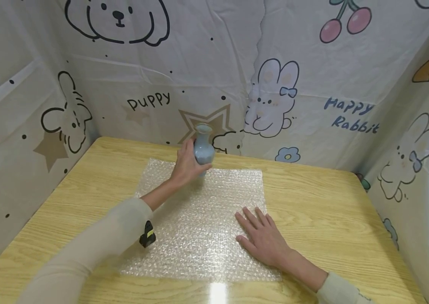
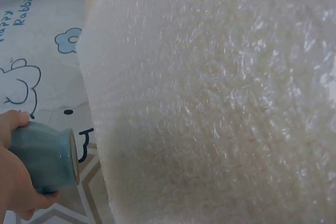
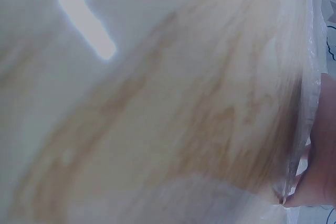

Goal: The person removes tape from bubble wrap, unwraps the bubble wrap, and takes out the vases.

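A pale blue glazed vase [image 1: 204,151] with a narrow neck and flared rim is gripped around its body by my left hand [image 1: 188,164], near the far edge of the bubble wrap. The left wrist view shows the vase's unglazed foot [image 2: 75,157] hanging above the sheet's edge, apart from it. The bubble wrap [image 1: 199,223] lies flat, a clear, roughly square sheet. On its right edge my right hand [image 1: 264,238] rests palm down with fingers spread. Only the edge of that hand [image 3: 315,161] appears in the right wrist view.
The sheet lies on a wood-grain table [image 1: 321,219]. A white cloth [image 1: 214,76] with cartoon prints stands close behind the table and along both sides. A small black device [image 1: 147,234] sits at the left wrist.
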`<move>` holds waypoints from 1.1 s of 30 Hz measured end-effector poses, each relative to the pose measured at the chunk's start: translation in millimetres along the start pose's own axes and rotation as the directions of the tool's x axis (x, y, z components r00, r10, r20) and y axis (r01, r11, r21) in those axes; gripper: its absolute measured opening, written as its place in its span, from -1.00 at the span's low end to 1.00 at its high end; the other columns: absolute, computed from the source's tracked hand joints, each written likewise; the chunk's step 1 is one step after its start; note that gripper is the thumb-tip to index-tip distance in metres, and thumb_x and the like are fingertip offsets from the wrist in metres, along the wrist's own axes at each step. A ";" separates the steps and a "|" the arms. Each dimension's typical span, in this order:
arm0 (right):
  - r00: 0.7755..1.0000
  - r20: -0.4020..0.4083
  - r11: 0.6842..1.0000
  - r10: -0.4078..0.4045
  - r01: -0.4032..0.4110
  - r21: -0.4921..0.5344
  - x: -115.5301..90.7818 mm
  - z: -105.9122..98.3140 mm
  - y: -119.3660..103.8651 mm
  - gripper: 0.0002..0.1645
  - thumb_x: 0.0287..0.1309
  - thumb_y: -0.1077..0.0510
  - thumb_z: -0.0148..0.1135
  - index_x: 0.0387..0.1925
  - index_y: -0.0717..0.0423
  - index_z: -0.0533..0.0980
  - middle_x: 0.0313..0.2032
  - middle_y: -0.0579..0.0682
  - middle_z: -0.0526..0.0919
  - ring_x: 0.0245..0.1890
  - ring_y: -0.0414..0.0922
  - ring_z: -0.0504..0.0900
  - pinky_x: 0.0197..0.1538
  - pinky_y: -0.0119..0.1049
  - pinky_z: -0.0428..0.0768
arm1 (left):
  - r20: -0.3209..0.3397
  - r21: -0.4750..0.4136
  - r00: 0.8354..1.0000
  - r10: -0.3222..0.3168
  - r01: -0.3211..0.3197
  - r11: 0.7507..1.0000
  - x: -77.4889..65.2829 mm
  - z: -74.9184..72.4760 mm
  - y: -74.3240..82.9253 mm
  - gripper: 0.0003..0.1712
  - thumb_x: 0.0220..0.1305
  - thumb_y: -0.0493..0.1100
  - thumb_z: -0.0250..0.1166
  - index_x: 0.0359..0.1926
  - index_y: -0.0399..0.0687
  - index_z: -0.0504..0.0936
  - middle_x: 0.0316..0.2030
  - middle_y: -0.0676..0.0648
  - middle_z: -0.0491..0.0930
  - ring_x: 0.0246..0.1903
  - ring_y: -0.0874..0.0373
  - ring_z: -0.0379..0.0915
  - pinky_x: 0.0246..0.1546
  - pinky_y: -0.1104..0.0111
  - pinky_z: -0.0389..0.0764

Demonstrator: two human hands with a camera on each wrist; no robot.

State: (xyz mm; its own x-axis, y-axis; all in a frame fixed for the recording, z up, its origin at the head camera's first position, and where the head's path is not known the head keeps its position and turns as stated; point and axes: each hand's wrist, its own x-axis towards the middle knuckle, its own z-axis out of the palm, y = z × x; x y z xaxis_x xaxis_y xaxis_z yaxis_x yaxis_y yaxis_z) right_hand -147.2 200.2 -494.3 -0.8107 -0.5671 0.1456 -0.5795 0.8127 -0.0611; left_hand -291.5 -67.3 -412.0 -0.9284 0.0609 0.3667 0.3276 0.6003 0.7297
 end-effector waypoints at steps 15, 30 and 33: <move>1.000 -0.003 1.000 -0.002 0.002 -0.003 -0.4 -1.1 0.2 -0.26 0.29 -0.31 -0.25 0.39 -0.09 0.07 0.37 0.05 0.07 0.32 0.19 0.00 0.22 0.21 0.08 | -0.010 -0.029 1.000 -0.005 0.004 1.000 12.0 4.0 -11.1 0.10 -0.15 -0.10 0.51 0.31 -0.27 0.03 0.16 -0.26 0.21 0.08 -0.13 0.27 0.04 0.10 0.40; 1.000 -0.006 1.000 0.002 -0.002 0.004 -0.4 0.1 -0.1 -0.26 0.28 -0.31 -0.24 0.39 -0.09 0.08 0.36 0.04 0.07 0.33 0.18 -0.01 0.22 0.22 0.08 | 0.003 -0.008 0.997 -0.080 0.081 0.997 26.9 2.3 -22.7 0.13 -0.17 -0.11 0.52 0.33 -0.23 0.00 0.16 -0.25 0.21 0.09 -0.12 0.26 0.08 0.08 0.36; 1.000 -0.007 1.000 0.003 -0.003 0.007 -0.5 0.0 -0.2 -0.26 0.28 -0.31 -0.24 0.39 -0.10 0.08 0.37 0.04 0.07 0.33 0.18 -0.01 0.22 0.22 0.07 | 0.011 -0.002 0.996 -0.090 0.090 0.996 29.4 1.6 -25.6 0.13 -0.17 -0.10 0.52 0.33 -0.22 0.00 0.16 -0.25 0.20 0.10 -0.13 0.26 0.08 0.07 0.36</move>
State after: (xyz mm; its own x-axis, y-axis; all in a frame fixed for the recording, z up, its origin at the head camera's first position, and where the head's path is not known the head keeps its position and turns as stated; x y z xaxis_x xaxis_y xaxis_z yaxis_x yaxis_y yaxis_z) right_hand -146.7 200.3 -494.4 -0.8120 -0.5634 0.1524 -0.5774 0.8135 -0.0689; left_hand -327.4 -79.6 -420.8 -0.9558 0.0151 0.2935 0.2432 0.6015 0.7610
